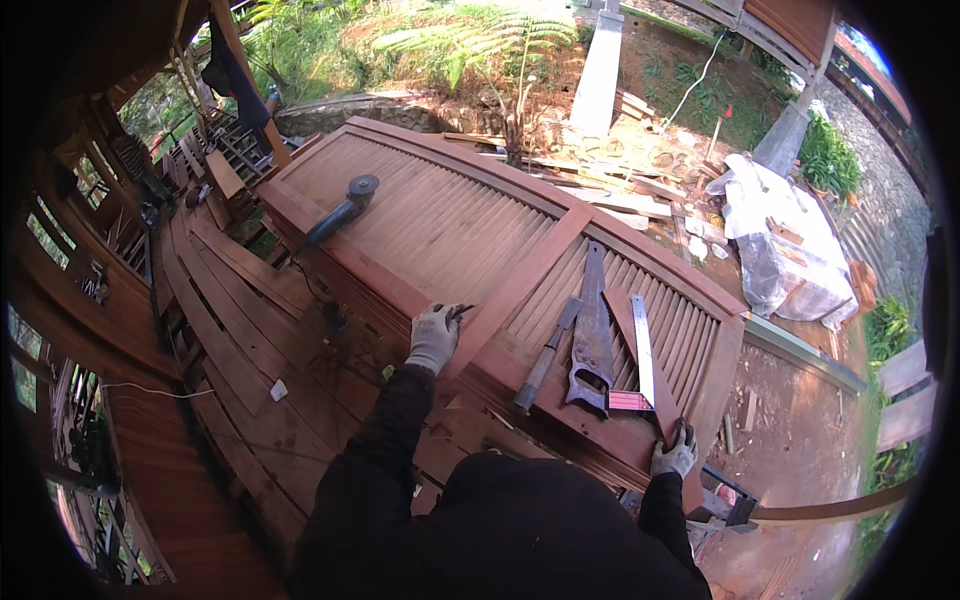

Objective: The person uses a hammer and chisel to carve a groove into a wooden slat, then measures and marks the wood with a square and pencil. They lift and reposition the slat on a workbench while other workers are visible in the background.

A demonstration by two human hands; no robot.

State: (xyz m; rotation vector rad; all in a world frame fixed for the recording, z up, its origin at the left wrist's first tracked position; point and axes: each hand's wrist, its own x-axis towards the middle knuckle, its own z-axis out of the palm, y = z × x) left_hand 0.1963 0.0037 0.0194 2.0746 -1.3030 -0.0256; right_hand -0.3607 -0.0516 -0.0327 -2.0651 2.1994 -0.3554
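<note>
Slatted wooden shutter (440, 215); gloved left hand (434, 338) grips its frame.

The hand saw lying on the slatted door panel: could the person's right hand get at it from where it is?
Probably yes. The right hand rests on the panel's near edge, and the hand saw lies just up-left of it with its handle toward the person. Only the try square lies between, flat.
</note>
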